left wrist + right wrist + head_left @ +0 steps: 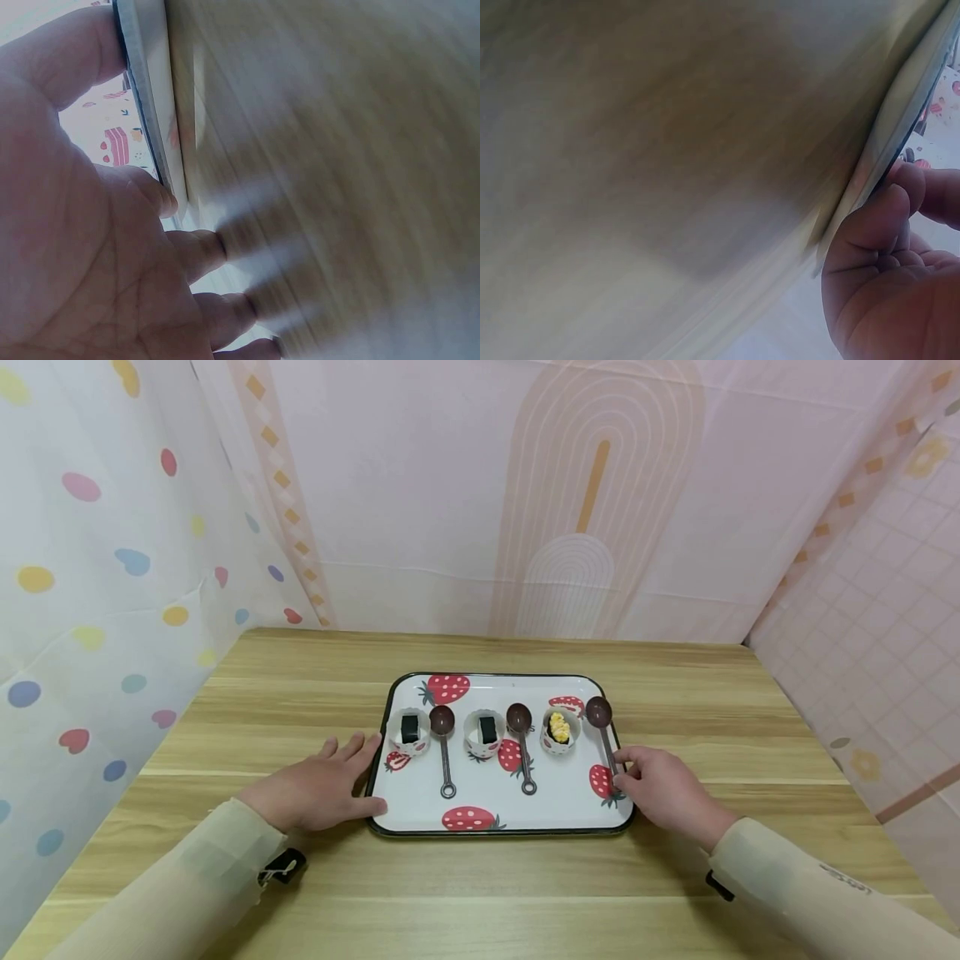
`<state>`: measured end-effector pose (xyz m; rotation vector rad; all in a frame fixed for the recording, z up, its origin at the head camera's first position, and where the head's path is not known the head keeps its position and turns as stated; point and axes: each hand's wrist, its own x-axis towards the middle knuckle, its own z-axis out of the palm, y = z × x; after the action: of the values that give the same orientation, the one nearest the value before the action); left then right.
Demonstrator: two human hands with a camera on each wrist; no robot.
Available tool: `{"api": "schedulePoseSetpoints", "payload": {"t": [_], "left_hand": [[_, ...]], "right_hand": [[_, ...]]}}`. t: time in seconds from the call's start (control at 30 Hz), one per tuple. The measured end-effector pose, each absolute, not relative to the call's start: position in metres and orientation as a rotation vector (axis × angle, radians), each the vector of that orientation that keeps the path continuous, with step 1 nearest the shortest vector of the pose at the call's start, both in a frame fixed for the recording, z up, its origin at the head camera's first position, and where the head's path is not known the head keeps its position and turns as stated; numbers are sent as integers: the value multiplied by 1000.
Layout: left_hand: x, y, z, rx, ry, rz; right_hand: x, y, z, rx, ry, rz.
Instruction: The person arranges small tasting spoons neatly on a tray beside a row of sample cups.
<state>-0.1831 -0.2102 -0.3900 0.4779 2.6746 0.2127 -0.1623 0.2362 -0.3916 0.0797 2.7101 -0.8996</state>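
Observation:
A white strawberry-print tray (420, 812) with a dark rim lies on the table. My right hand (667, 789), at the tray's right edge, pinches the handle of a brown spoon (598, 712); its bowl points away from me. In the right wrist view the fingers (881, 217) are curled beside the rim. My left hand (318, 789) rests at the tray's left edge with fingers spread, the thumb (82, 56) over the rim. Two more brown spoons, a left one (442, 721) and a middle one (519, 718), lie on the tray with ring-ended handles towards me.
Three small paper cups stand on the tray. The left cup (411, 749) and middle cup (482, 749) each hold a black-wrapped white piece; the right cup (557, 747) holds a yellow-topped one. Around the tray is the wooden table (480, 902), with patterned curtains (420, 510) behind and at both sides.

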Motion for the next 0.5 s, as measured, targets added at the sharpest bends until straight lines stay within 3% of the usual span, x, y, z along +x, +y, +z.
{"api": "schedulePoseSetpoints", "payload": {"t": [0.5], "left_hand": [[-184,-210,-390,476,2672,210]], "right_hand": [[-162,230,-394,23,2758,-844]]}}
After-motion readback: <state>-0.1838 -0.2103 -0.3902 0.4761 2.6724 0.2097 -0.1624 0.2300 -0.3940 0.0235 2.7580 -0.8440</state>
